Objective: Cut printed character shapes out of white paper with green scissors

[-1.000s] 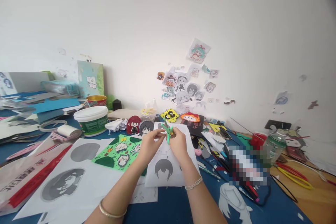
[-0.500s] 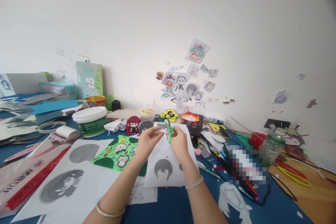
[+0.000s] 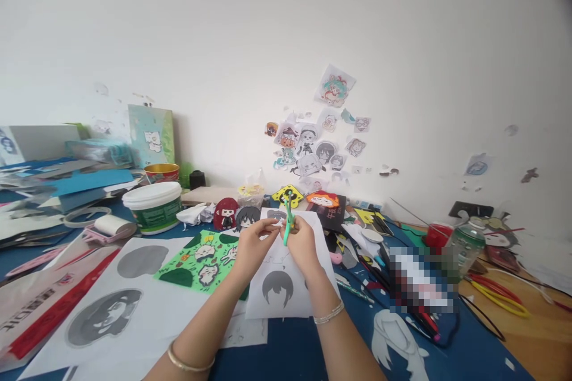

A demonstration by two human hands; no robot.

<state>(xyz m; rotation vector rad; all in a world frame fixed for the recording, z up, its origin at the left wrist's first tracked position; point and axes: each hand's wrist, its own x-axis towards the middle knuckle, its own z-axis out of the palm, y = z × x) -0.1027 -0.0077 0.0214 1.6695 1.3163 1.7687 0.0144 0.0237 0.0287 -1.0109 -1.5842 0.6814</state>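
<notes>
Green-handled scissors (image 3: 288,225) rise from my right hand (image 3: 300,243), blades pointing up and away from me. The hand's fingers are closed around the handles. Just to the left, my left hand (image 3: 257,244) is held in a pinch, fingertips close to the right hand's. Whatever may be between those fingertips is too small to make out. Beneath both hands lies a white sheet (image 3: 261,303) printed with grey pictures, one of them a dark hair shape (image 3: 277,289). A green card (image 3: 187,262) with cartoon animals lies left of my left hand.
Larger printed sheets (image 3: 156,321) and a red-and-white bag (image 3: 49,318) cover the left side. Behind them stands a white-lidded tub (image 3: 152,193). On the right are cables, a glass jar (image 3: 466,247), a red cup (image 3: 438,237) and a white hair-shaped cutout (image 3: 395,339).
The scissors have turned more upright, with their handles now seen edge-on. My left hand has shifted slightly right, bringing its fingertips nearer to my right hand.
</notes>
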